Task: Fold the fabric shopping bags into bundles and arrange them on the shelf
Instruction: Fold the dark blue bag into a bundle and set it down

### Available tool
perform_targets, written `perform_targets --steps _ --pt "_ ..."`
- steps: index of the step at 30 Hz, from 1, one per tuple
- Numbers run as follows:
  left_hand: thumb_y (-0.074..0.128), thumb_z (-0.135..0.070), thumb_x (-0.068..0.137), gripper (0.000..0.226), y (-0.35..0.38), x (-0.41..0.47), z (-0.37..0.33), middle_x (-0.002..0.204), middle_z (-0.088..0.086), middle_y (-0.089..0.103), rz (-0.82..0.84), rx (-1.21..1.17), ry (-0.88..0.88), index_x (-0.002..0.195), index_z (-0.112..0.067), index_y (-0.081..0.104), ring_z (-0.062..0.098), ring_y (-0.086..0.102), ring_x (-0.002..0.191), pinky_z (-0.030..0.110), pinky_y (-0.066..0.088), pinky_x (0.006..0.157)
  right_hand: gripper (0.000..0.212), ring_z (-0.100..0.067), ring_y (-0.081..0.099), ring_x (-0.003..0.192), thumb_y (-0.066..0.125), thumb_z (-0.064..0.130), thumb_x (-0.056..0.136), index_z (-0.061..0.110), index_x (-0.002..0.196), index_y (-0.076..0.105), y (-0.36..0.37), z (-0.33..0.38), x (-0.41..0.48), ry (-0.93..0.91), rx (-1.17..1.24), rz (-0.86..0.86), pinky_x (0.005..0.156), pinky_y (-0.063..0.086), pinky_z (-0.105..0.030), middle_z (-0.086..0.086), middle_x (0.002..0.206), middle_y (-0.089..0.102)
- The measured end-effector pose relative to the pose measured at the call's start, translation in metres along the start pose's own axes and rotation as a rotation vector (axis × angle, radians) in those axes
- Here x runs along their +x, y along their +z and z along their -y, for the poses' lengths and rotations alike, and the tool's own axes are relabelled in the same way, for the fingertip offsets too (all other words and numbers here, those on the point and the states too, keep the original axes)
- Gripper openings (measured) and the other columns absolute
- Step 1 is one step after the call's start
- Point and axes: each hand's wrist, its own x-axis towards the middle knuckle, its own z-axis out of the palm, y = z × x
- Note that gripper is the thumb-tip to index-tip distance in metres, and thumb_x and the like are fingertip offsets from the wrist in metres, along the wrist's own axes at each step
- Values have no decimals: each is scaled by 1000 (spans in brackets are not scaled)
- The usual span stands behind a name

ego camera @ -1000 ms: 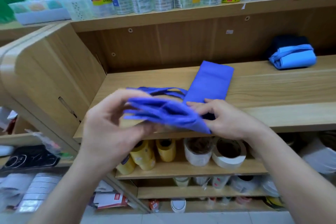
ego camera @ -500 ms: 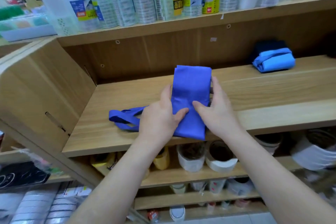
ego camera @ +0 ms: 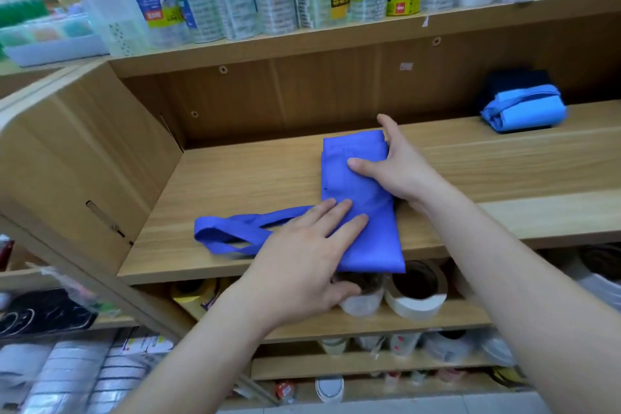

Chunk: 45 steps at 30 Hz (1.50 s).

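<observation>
"Blue-violet bag [ego camera: 359,198] first: where does it lie?"

"Flat on the shelf [ego camera: 504,178], under both hands, folded into a long narrow strip that runs away from the person. Its handles [ego camera: 235,232] trail out on the outer side of the left hand."

"And the hands themselves?"

"The left hand [ego camera: 302,255] is spread with straight fingers, pressing the near half of the strip where the handles leave it. It grips nothing. The right hand [ego camera: 400,171] lies against the far half, thumb flat on top and forefinger straight along the edge. Whether its other fingers are tucked under the cloth, I cannot tell."

"Which step, then?"

"Flattening the strip, I judge; it is not a bundle yet. Beyond the right hand, well apart, sits a finished light-blue bundle [ego camera: 524,109], with a dark bundle [ego camera: 514,81] behind it."

"What does the next move call for?"

"Probably folding or rolling the strip end to end with one hand pinning the layers, then dealing with the handles. The near end overhangs the shelf's edge by the left hand, so it could slide off if the pressure lifts."
</observation>
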Motion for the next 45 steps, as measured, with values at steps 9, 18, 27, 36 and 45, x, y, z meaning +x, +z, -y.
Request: perform_targets --steps 9,18,27,36,45 --pt "74 -37 83 11 -22 19 13 85 -14 72 -248 -736 -333 93 -33 69 2 65 84 19 50 76 13 -8 60 71 57 5 97 17 99 59 -5 6 -14 -92 351 82 65 51 -22 -1 87 66" --pt "64 -55 85 75 -27 57 5 135 -6 53 -262 -478 -521 147 -28 30 18 52 120 33 42 93 57 -24 69 97 32 66 96 26 96 72 -9 28 -40 72 542 22 87 55 -43 -5 102 74" --pt "65 -54 82 52 -18 50 0 105 -9 67 -192 -713 -412 120 -21 51 11 62 97 38 50 87 17 -2 56 76 52 36 97 23 96 63 17 22 -54 -1 550 -400 67 43 -16 9 87 62" --pt "66 -53 83 51 -15 46 -5 96 -9 68 -288 -609 -420 119 -23 45 12 62 89 38 51 78 31 -3 58 81 35 25 102 20 89 63 17 15 -52 -320 236 -478 78 49 -27 10 83 63" --pt "60 -53 87 51 -17 47 -12 92 4 67 -284 -369 -426 118 -17 40 31 62 86 43 48 71 54 -9 44 93 65 67 74 30 106 45 -50 55 -63 -478 -1094 193 77 44 -31 12 100 44"
